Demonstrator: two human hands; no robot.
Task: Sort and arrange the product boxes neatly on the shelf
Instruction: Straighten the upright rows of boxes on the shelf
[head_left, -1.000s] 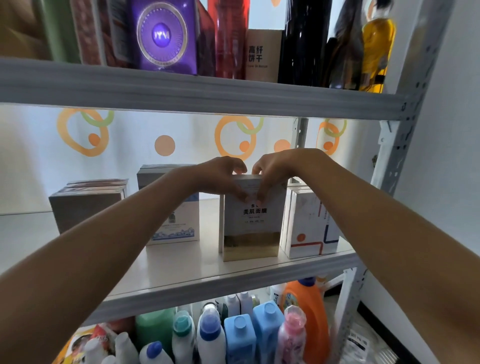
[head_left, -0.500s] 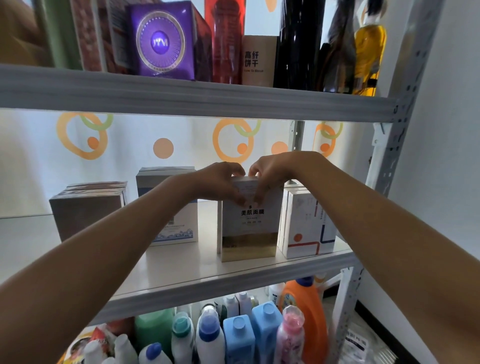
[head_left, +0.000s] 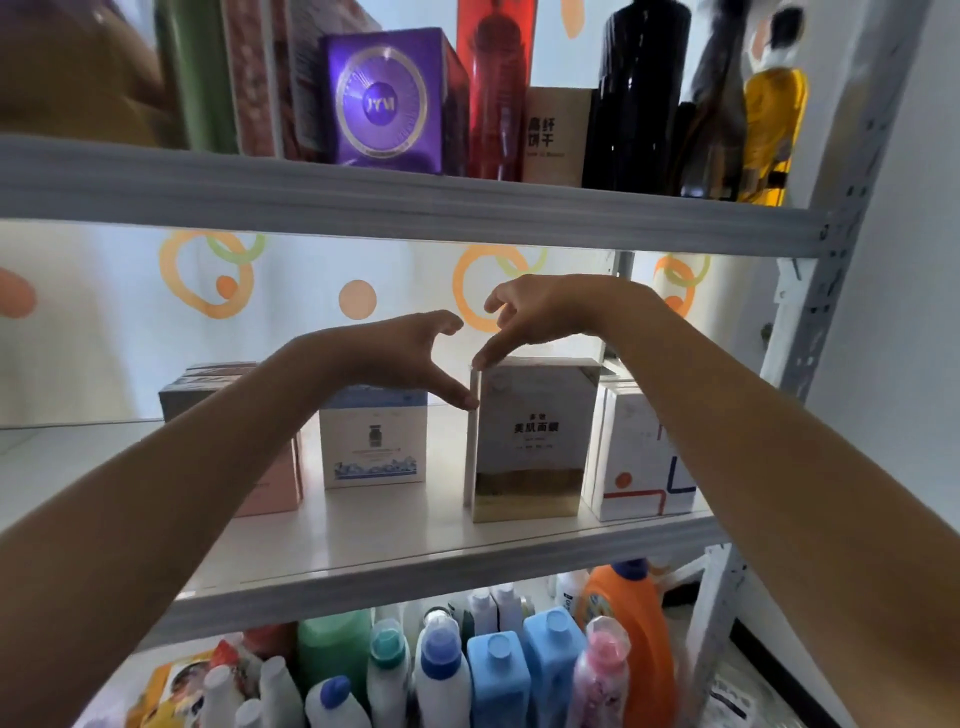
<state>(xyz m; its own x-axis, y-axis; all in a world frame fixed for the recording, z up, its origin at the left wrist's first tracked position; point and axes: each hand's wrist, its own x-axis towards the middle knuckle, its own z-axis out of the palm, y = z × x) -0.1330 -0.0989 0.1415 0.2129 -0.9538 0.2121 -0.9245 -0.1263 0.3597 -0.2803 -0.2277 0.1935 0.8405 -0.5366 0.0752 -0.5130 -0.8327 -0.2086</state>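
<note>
"JYM", seemingly, on purple box (head_left: 387, 101)

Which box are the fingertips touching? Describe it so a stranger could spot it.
Find the middle shelf of the white rack. Second from its right end stands the grey box, between a blue-and-white box and a white box with orange and blue lines. Only it has a gold bottom band.

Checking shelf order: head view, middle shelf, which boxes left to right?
pink box → box with blue top → grey and gold box → white box with coloured lines
</note>
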